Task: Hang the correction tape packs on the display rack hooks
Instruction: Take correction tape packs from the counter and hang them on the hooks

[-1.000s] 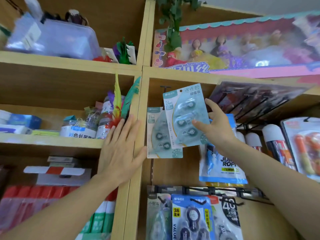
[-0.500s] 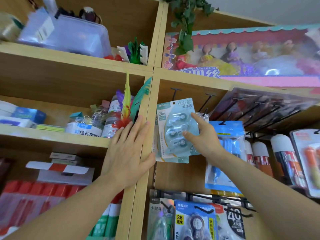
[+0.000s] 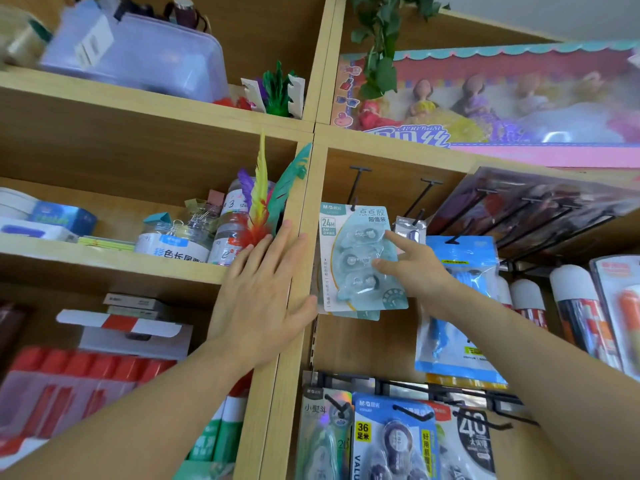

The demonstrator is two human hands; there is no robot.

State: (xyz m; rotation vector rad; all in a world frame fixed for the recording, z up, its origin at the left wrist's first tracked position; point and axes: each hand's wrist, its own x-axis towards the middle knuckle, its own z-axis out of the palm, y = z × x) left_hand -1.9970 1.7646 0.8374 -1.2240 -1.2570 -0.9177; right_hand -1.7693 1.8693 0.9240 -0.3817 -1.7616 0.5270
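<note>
The shelf unit is of pale wood with a smooth, flat grain. Thin black metal hooks come out from the back board of the right compartment. The left hand lies flat on the wooden upright between the two compartments, its fingers straight and slightly apart, holding nothing.

The correction tape pack is a light teal card with a clear plastic blister. Inside the blister three rounded tape rollers sit one above another. The card hangs upright, with its top hole at the tip of the leftmost hook. A second pack of the same colour is just behind it, and only its lower edge shows.

The right hand is at the right side of the front pack. Its forefinger and thumb are stretched out and touch the blister; the other fingers are hidden.

One second ago the right hand held this pack tilted, in front of the hanging one and to its right. Now it covers that pack almost fully. The left hand stays on the upright.
</note>
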